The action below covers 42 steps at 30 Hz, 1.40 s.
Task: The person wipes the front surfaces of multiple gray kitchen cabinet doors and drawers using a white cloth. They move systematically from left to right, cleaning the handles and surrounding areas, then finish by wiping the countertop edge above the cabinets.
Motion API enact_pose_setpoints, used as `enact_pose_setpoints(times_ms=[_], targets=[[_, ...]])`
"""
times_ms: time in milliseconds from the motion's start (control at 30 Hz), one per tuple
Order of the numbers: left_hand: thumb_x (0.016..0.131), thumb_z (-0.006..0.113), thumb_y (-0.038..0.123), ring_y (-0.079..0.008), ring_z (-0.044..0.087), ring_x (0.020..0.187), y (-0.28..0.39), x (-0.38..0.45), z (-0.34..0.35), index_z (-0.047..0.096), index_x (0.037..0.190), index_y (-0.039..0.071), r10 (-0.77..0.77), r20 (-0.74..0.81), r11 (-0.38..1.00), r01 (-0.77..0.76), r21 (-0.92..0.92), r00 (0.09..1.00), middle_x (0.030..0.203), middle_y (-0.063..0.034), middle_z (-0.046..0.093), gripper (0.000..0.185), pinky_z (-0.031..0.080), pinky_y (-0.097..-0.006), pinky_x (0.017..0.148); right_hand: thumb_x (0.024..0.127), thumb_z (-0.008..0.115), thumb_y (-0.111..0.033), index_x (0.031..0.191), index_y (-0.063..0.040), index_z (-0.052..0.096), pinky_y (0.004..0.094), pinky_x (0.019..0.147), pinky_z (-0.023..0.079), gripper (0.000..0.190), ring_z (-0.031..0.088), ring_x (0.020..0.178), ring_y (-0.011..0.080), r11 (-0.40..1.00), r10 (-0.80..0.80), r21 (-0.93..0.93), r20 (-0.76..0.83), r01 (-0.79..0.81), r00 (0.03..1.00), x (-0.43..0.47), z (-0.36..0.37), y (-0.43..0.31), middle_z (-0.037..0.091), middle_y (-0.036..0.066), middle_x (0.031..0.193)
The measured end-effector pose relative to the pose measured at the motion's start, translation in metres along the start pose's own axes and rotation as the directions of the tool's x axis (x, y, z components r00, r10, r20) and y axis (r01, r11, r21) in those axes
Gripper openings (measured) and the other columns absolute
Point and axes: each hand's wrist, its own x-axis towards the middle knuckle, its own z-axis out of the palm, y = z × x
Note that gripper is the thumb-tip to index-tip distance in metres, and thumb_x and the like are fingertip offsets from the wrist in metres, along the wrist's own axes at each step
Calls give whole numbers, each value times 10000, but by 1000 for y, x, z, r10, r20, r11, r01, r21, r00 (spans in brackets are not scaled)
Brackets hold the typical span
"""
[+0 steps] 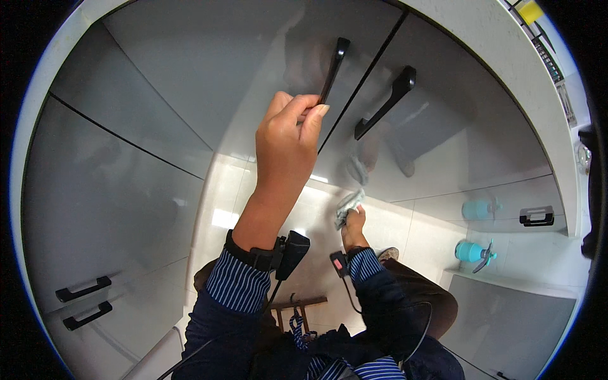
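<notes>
My left hand (289, 126) grips the lower end of a black cabinet handle (336, 64) between thumb and fingers. The handle sits on a glossy grey cabinet door (228, 61). Lower down, my right hand (354, 223) holds a crumpled pale grey-green cloth (348, 208) near the base of the cabinets. A second black handle (385, 103) is on the adjoining grey door (456, 118), across a dark gap. Reflections of my right hand and the cloth show on that door's surface.
A turquoise spray bottle (469, 251) stands on the floor at the right. More grey cabinet fronts (114, 199) with black handles (84, 289) are on the left. A pale countertop edge (536, 95) curves overhead. Behind me is a wooden stool (301, 302) on the tiled floor (308, 209).
</notes>
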Motion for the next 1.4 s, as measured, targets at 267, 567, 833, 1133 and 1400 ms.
enact_pose_setpoints(times_ms=[267,567,833,1133,1400], targets=[[926,671,160,-225,644,764,2,1,-2,715,994,18,-45,36,998,44,40,998,850,-101,592,164,500,-336,644,1018,333,-54,1272,114,490,499,1033,509,343,599,1138,368,856,379,376,10,-355,925,70,22,63,578,232,1250],[921,675,178,-230,623,733,-1,3,-1,711,988,30,-29,67,996,23,84,997,858,-98,591,166,489,-335,638,993,375,52,1379,110,404,545,1101,440,391,509,1275,380,973,227,-97,279,-208,933,91,77,46,461,239,1425],[921,676,144,-224,641,755,-3,3,0,712,997,18,2,48,999,-4,45,999,849,-99,602,152,497,-328,641,962,494,46,1185,137,539,422,1036,525,245,597,1126,336,998,51,-53,339,-35,939,62,9,-32,583,252,1246],[931,671,125,-209,587,712,1,2,-1,707,987,-5,11,49,997,-15,80,999,812,-91,577,145,462,-327,624,968,463,-105,1158,5,604,368,840,584,261,659,1001,263,981,-52,190,20,47,998,133,-153,-89,650,127,1120],[926,678,119,-214,570,694,-1,0,1,700,983,-8,58,15,994,-59,93,998,792,-94,561,141,452,-325,617,980,401,-132,1267,-58,548,480,799,601,330,646,1051,326,961,-223,-116,218,253,950,104,-36,-18,623,148,1207]])
